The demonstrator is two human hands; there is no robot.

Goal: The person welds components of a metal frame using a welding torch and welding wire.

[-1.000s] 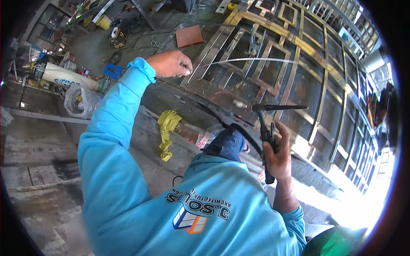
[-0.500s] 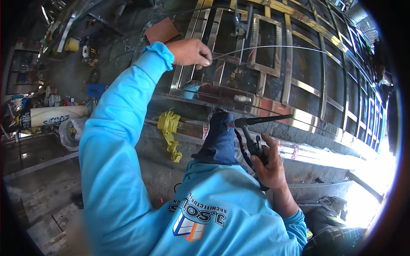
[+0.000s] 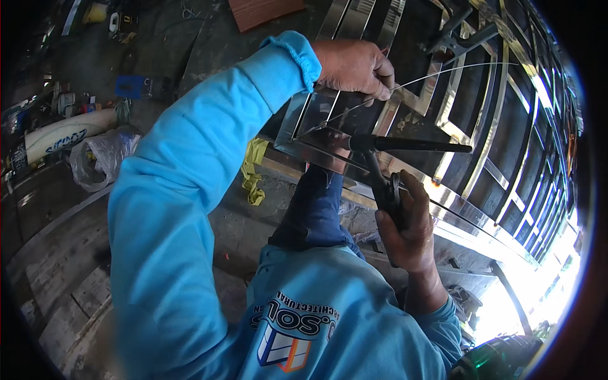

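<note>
A thin metal filler rod (image 3: 443,71) is pinched between the fingertips of my left hand (image 3: 358,68). Its long end bows out to the right; its short end slants down to the metal frame (image 3: 288,136), near the corner. My right hand (image 3: 410,225) grips a black TIG welding torch (image 3: 377,172), whose long back cap sticks out to the right. The torch's nozzle end faces left, just over the frame's near rail and close to the rod's lower end. Whether rod and metal touch, I cannot tell.
Dark clamps (image 3: 465,41) sit on the frame's far part. A reddish-brown board (image 3: 263,11) lies beyond my left arm. Yellow cloth strips (image 3: 254,171) hang by the near edge. A plastic bag (image 3: 98,161) and a white roll (image 3: 60,134) lie at left.
My view has shifted closer to the frame's corner. The left hand brings the rod's short end down toward the near rail, and the torch now sits over that rail.
</note>
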